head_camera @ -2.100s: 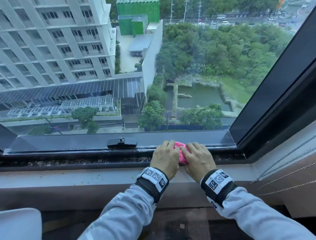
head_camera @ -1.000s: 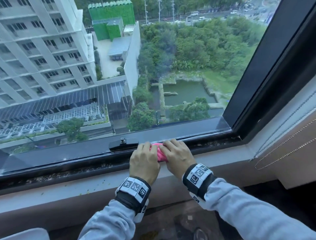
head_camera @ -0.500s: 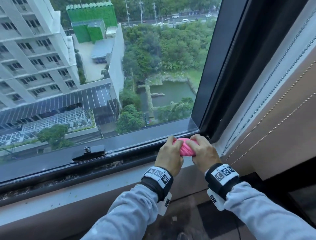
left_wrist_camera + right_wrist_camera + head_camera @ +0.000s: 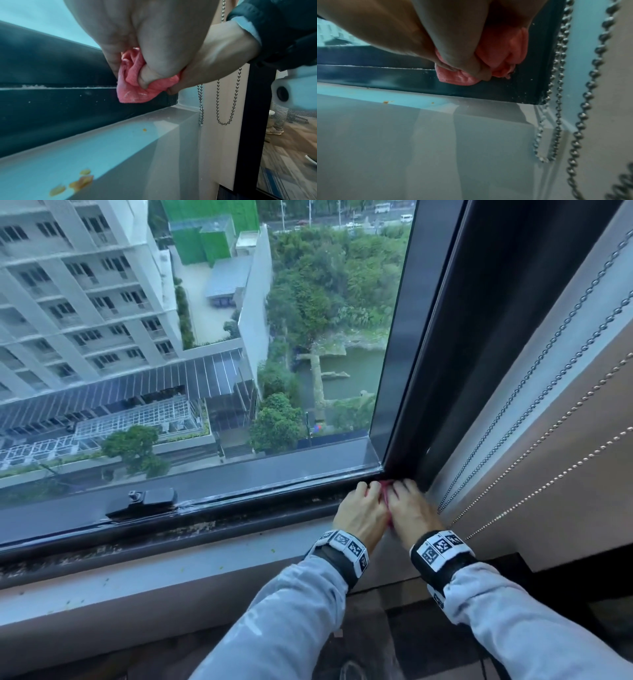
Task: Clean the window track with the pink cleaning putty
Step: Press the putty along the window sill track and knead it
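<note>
We see the pink cleaning putty (image 4: pixel 385 495) bunched between both sets of fingers (image 4: pixel 145 75), pinched by our left hand (image 4: pixel 359 517) and right hand (image 4: pixel 412 513), pressed into the window track (image 4: pixel 205 525) at its right corner, knuckles side by side, wrists bent down.

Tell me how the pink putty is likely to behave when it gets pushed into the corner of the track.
Probably soft and floppy: the pink putty shows folds and bulges between the left hand and right hand. It likely moulds into the window track corner rather than sliding. It seems light, since the fingertips alone pinch it.
</note>
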